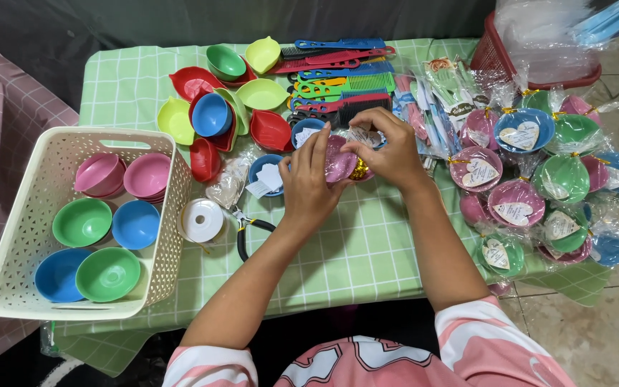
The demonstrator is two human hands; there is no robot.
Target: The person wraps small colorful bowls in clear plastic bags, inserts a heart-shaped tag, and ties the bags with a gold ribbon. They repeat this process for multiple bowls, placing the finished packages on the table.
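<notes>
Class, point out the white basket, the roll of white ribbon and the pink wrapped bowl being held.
white basket (16, 236), head view, left wall.
roll of white ribbon (203, 220), head view, top face.
pink wrapped bowl (339, 159), head view, its side.

The small pink plastic bowl between the left hand and right hand looks smooth and glossy, wrapped in crinkly clear cellophane with a shiny gold twist. The green checked tablecloth looks like matt cloth or vinyl; I cannot tell which. The cream perforated plastic basket has a dull finish. The round bowls inside it are smooth, softly shiny plastic. The coloured plastic combs gleam slightly. The pliers' black handles look rubbery and matt.
</notes>
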